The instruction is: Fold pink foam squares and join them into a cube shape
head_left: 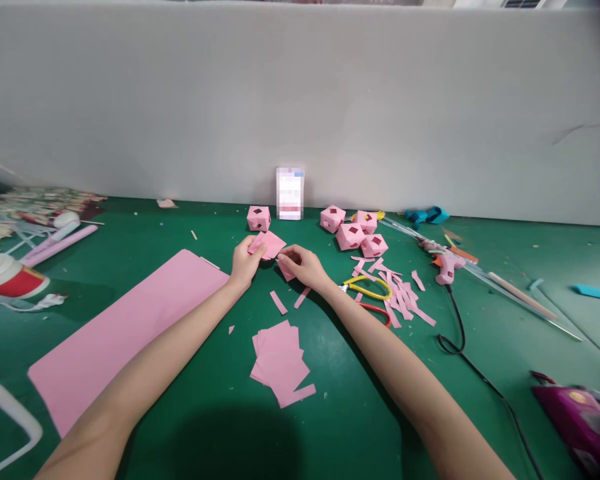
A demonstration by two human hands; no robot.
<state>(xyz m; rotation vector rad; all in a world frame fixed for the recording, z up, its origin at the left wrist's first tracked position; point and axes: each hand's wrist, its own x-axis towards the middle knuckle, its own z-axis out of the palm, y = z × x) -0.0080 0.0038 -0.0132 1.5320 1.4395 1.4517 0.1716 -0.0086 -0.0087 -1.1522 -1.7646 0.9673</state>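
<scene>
My left hand [245, 260] is closed on a few pink paper squares [273, 245], held just above the green table. Close by on the right, my right hand [303, 265] pinches another pink paper piece [286, 270], partly hidden by the fingers. Two narrow pink strips [279, 303] lie below the hands. Nearer to me is a loose pile of pink squares [280, 360]. Folded pink paper cubes with diamond-shaped holes stand beyond the hands: one cube [259, 219] on the left, several in a cluster [351, 236] on the right.
A large pink sheet [130, 327] lies under my left forearm. Beside my right forearm are scissors [367, 287] with yellow and red handles and scattered paper strips [405, 300]. A corded pink glue gun [449, 265] is further right. A phone [290, 193] leans on the grey partition [300, 100]; a cup [10, 275] lies left.
</scene>
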